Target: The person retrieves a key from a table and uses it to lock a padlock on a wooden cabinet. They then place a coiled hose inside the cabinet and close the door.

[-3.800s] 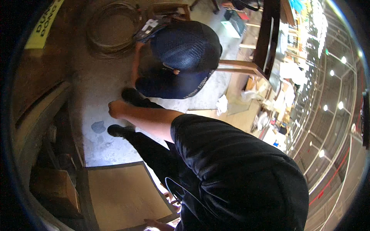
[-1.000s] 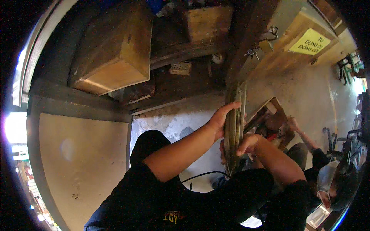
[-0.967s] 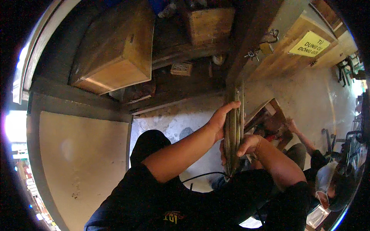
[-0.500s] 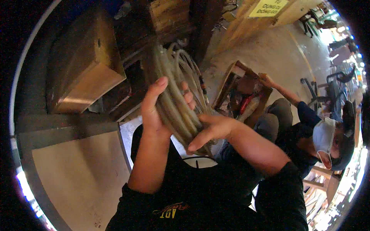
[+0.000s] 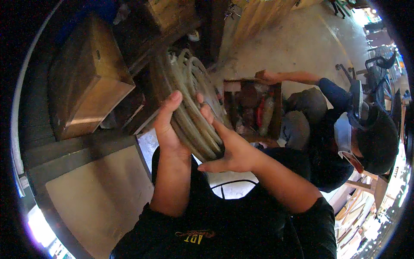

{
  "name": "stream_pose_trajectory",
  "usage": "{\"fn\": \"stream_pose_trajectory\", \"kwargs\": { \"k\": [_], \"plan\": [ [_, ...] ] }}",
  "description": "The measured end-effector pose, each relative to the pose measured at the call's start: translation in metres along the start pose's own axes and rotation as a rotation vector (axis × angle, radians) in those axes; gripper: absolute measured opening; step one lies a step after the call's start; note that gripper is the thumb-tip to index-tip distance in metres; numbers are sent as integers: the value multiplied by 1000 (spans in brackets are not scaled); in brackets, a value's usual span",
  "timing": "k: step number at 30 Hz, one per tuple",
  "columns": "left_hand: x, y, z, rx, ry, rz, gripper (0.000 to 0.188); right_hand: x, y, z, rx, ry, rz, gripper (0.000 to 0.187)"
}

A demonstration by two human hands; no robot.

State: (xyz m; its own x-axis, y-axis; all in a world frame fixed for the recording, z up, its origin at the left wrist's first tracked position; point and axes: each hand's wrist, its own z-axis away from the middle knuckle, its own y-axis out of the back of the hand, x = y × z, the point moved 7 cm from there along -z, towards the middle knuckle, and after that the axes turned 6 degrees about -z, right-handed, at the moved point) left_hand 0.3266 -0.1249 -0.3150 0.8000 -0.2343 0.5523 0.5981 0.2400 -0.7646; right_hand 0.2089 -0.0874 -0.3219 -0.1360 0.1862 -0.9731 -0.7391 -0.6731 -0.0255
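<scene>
A thick coil of cloudy, yellowish hose (image 5: 189,112) is held up in front of me at the middle of the view, tilted, its loops bundled side by side. My left hand (image 5: 172,129) wraps round its left side, thumb on top and fingertips showing in the coil's opening. From the right, my right hand (image 5: 233,151) grips the near end, thumb below and fingers along the inner side. The far loops look slightly blurred.
At right a masked co-worker crouches, one hand (image 5: 268,77) on a wooden box (image 5: 278,108) holding a red item and other pieces. A wooden cabinet (image 5: 103,86) stands at left, above a pale board (image 5: 95,203). Chairs (image 5: 377,64) stand far right.
The coil has turned a little, and my right hand has shifted up along its near end. The co-worker's box now appears further left and more upright, as my view has turned.
</scene>
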Motion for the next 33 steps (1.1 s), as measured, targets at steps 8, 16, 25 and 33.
{"fn": "stream_pose_trajectory", "kwargs": {
  "k": [8,16,25,33],
  "plan": [
    [53,-18,70,-165,-207,74,62,-62,-40,10,-57,311,264,82],
    [125,-37,169,-774,-633,31,77,-150,-111,37,-119,531,692,61],
    [215,13,161,-912,-960,376,96,-233,-163,-32,-148,857,1216,42],
    [187,79,131,96,-684,52,55,-245,-148,-155,67,888,1585,58]
  ]
}}
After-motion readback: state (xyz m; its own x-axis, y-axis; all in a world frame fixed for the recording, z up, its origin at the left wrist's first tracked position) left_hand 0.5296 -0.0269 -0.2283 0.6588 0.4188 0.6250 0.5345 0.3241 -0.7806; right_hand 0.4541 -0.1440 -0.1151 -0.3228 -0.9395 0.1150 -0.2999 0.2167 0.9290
